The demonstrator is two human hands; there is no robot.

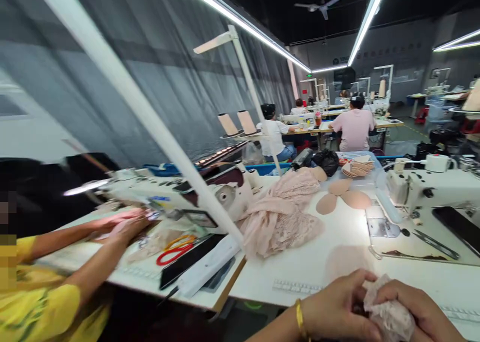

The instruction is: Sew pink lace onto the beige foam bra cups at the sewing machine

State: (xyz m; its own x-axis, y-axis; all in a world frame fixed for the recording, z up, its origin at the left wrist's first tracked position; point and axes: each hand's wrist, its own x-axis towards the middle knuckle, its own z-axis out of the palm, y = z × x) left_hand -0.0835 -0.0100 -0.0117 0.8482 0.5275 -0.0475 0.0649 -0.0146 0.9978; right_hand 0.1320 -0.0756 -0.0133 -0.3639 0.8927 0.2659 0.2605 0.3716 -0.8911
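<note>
At the lower right, near the table's front edge, my left hand (341, 304) and my right hand (422, 307) hold a crumpled bundle of pale pink lace fabric (390, 314) between them. The left fingers curl against its left side, and a gold bracelet circles that wrist. My right fingers are closed over the top and right of the bundle; part of them is hidden. Beyond my hands stands a white sewing machine (431, 187). Tweezers (437, 244) and a dark phone (457, 227) lie on its bed. Several beige petal-shaped pads (339, 197) rest on the tabletop (337, 237).
A heap of pink lace fabric (283, 217) lies left of the pads. A slanting white pole (150, 117) crosses the view. At left, a co-worker's hands (127, 224) work at another sewing machine (150, 189), with red-handled scissors (174, 254) nearby. A plastic tray (369, 174) stands behind.
</note>
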